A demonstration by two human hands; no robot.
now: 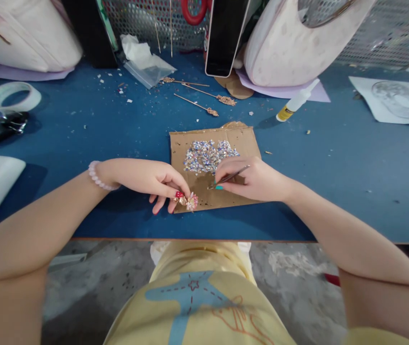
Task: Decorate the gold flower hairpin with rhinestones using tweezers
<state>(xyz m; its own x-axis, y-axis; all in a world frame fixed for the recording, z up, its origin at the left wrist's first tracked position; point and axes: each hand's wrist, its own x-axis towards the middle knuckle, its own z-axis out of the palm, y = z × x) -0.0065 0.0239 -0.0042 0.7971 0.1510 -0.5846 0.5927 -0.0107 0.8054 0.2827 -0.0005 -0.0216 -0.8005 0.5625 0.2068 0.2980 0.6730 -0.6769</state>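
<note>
My left hand [166,184] pinches a gold ornament with a pink flower-like end [192,201] over the near left corner of a cardboard sheet [222,203]. In my right hand [249,179] is a pair of dark tweezers [233,174], held between closed fingers, its tip low over the cardboard. Just beyond both hands lies a spread of small glittering rhinestones [206,155] on the same sheet. Whether the tweezers grip a stone is too small to tell.
Several gold hairpins [197,104] lie behind the cardboard, near a plastic bag [148,69]. A glue bottle [294,105] stands back right, by a propped phone [225,38] and a white handbag [290,52]. Tape [14,97] and a black clip [5,127] are at left.
</note>
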